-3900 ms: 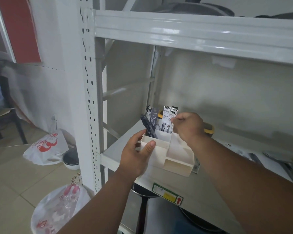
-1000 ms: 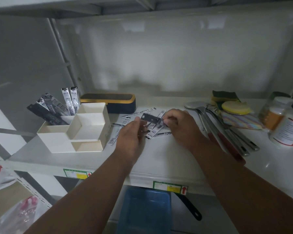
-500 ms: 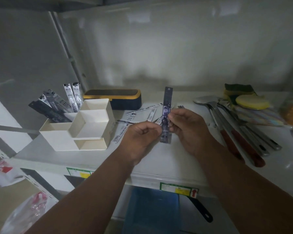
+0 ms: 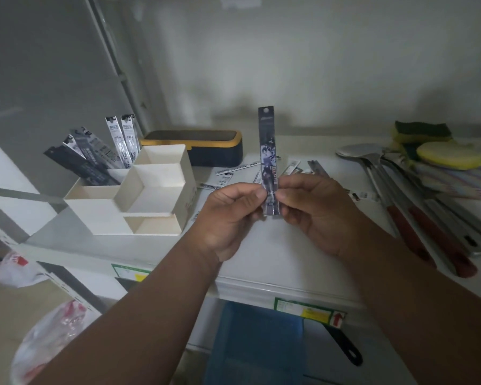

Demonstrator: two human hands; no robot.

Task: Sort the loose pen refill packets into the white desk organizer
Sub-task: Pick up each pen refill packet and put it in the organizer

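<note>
The packet (image 4: 267, 151) has red letters I cannot read. I pinch its lower end upright between my left hand (image 4: 231, 215) and right hand (image 4: 314, 209), right of the organizer (image 4: 139, 201).

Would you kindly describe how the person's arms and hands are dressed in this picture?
Both forearms are bare to the frame edge: no sleeves show. The left hand and the right hand wear no gloves, and no rings, watch or wristband can be seen.
</note>
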